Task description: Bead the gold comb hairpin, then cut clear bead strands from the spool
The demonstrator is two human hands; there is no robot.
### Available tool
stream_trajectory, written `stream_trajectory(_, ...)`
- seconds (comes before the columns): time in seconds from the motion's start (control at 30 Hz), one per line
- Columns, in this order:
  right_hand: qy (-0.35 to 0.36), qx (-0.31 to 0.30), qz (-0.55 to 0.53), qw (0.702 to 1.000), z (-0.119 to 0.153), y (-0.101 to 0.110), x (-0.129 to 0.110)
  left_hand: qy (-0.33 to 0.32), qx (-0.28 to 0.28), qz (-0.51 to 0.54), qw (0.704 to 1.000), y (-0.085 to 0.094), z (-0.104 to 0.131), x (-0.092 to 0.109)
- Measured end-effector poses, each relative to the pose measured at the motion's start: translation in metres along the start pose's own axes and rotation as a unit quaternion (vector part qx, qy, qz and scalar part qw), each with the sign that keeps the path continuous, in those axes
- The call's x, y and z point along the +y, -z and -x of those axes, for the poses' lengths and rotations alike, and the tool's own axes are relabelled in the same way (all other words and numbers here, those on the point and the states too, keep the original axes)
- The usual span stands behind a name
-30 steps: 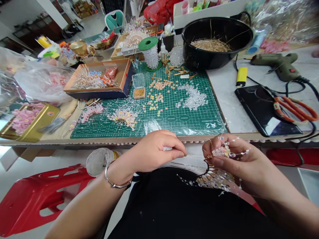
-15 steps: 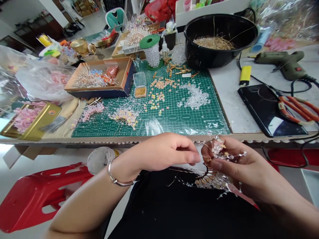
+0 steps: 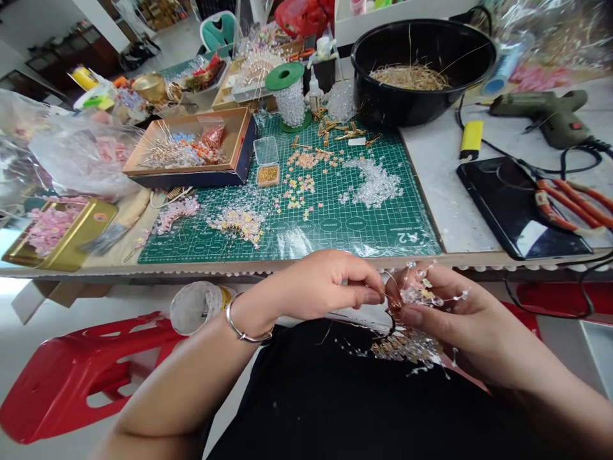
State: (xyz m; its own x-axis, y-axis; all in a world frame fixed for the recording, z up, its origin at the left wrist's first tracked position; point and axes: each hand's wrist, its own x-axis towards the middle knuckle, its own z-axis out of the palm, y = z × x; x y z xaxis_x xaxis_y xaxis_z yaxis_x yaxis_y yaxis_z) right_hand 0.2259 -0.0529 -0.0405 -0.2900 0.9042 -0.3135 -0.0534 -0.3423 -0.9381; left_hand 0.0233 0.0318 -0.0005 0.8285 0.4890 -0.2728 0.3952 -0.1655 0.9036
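Note:
Over my lap, my right hand (image 3: 454,313) is closed around a beaded hair ornament (image 3: 407,345), a curved piece with clear beads, small pale flowers and gold wire. Sprigs of beads stick up between its thumb and fingers. Close against it on the left, my left hand (image 3: 335,287) pinches a thin gold wire (image 3: 390,284) at the ornament's edge. Part of the ornament is hidden behind my right fingers. On the green cutting mat (image 3: 335,239) lie clear beads (image 3: 376,185), small flower beads (image 3: 299,188) and a finished-looking beaded piece (image 3: 239,223).
Behind the mat's right end stands a black basin (image 3: 412,108) with gold wire. A glue gun (image 3: 546,115), yellow lighter (image 3: 472,139), dark tablet-like slab (image 3: 512,211) and orange-handled pliers (image 3: 569,204) lie on the right. A red stool (image 3: 62,370) stands below left.
My left hand has turned slightly, its fingers now closer to the ornament with the wire between them. The ornament has shifted slightly left in my right hand.

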Motion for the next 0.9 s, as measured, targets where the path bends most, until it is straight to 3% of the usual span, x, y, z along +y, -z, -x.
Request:
stream_trajectory(0.1,-0.005,0.014,-0.029,0.999,0.001,0.000,0.001,-0.010,0.012,0.003,1.000,0.000,-0.002,-0.008)
stream_trajectory(0.3,-0.009,-0.024,-0.058,0.998,-0.001,0.002,0.001,-0.010,-0.025,0.142,0.989,0.002,-0.001,-0.016)
stream_trajectory(0.37,-0.006,-0.040,-0.068,0.997,-0.003,0.002,0.000,-0.033,-0.009,0.106,0.994,0.003,-0.003,-0.013)
stream_trajectory(0.47,-0.010,-0.042,-0.092,0.995,-0.006,0.004,-0.001,-0.058,0.032,-0.043,0.997,0.005,-0.005,-0.009)
stream_trajectory(0.57,0.003,-0.033,-0.088,0.996,-0.006,0.008,-0.003,-0.058,0.032,-0.154,0.986,0.006,-0.004,-0.012)
stream_trajectory(0.77,-0.035,0.031,-0.140,0.989,0.001,0.005,-0.015,0.011,0.059,-0.143,0.988,0.008,0.010,-0.033)
stream_trajectory(0.83,-0.036,0.034,-0.144,0.988,0.003,0.003,-0.015,0.044,0.056,-0.144,0.987,0.012,0.017,-0.027)
stream_trajectory(0.9,-0.018,0.020,-0.124,0.992,0.003,0.003,-0.012,0.070,0.087,-0.197,0.974,0.016,0.025,-0.012)
